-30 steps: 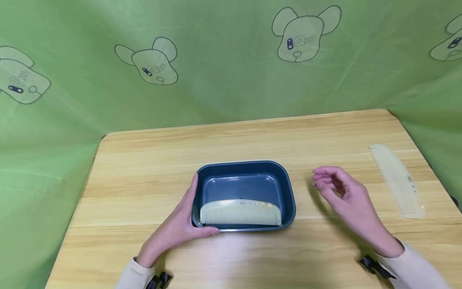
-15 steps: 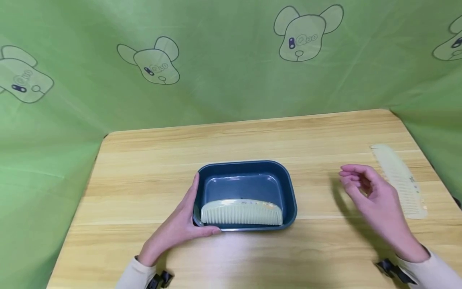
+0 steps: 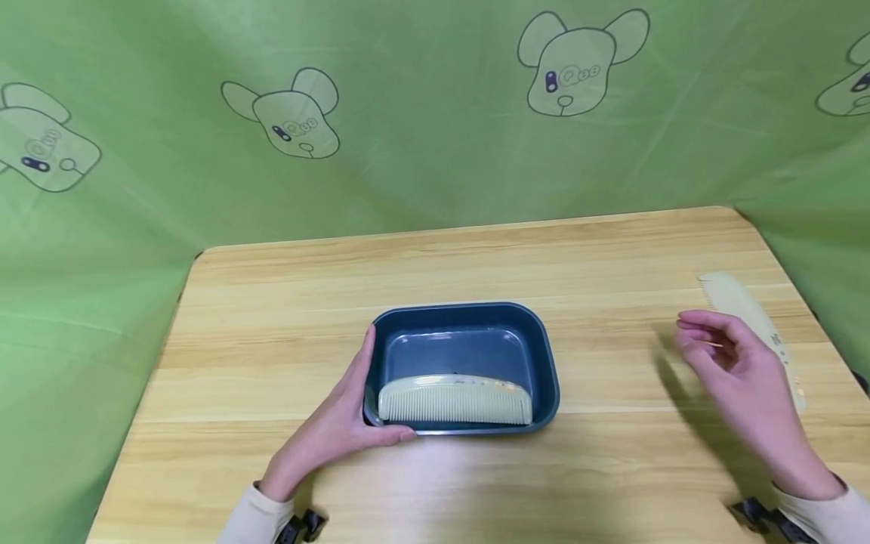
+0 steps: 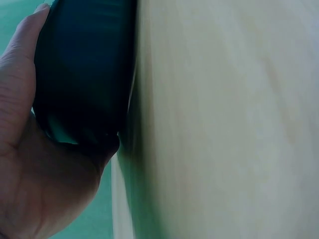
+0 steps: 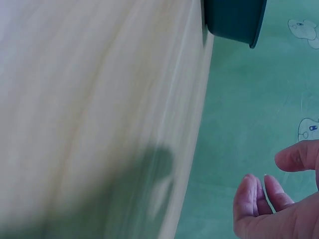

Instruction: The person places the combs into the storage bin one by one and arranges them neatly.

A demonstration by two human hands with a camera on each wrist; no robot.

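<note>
A dark blue rectangular tray [image 3: 455, 351] stands on the table, and a pale green comb [image 3: 455, 400] leans along its near inner wall, teeth downward. My left hand [image 3: 343, 419] grips the tray's left end, with the thumb along the near side; the left wrist view shows that hand [image 4: 47, 184] against the dark tray wall [image 4: 84, 64]. Above the table at right, my right hand [image 3: 744, 381] holds nothing, its fingers loosely bent, as the right wrist view of the hand [image 5: 279, 209] confirms. A second pale comb [image 3: 737, 298] lies flat there, partly hidden behind the right hand.
The wood-grain table [image 3: 285, 302] has rounded far corners. A green cloth [image 3: 421, 151] with cartoon animal heads hangs behind it and along both sides. Black camera mounts [image 3: 302, 525] sit at both wrists.
My right hand has moved rightward, away from the tray, and now overlaps the second comb in the head view. The left hand, tray and both combs stay in place.
</note>
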